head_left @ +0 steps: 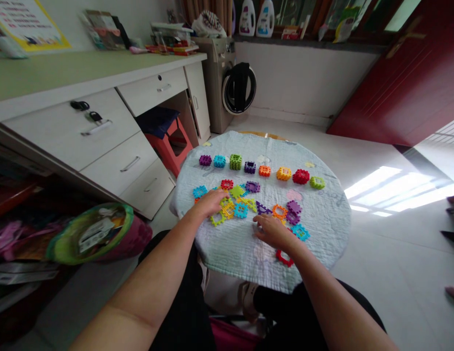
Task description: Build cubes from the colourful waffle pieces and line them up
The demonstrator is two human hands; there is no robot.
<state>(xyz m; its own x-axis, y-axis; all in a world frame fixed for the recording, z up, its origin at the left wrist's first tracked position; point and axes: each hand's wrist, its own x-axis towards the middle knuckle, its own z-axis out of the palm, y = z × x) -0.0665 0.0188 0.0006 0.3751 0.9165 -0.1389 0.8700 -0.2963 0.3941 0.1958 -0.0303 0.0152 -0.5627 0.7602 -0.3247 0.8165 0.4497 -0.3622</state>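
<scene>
My left hand (211, 203) reaches over the left part of a loose pile of plastic building tiles, its fingers stretched out and touching or just above the yellow ones. Next to it lie a lime-green tile (237, 191), a yellow window tile (228, 210) and a light blue window tile (241, 210). My right hand (271, 230) is low over the cloth with fingers apart and slightly bent, just in front of a purple triangle tile (263, 208) and an orange frame tile (280, 211). No tile shows in its fingers. A red tile (284, 258) is partly hidden by my right forearm.
Tile stacks sorted by colour, such as the green stack (235, 162) and red stack (301, 176), stand in a row across the far side of the cloth-covered round table (322, 214). A waste bin (128, 231) and a red stool (175, 146) stand to the left.
</scene>
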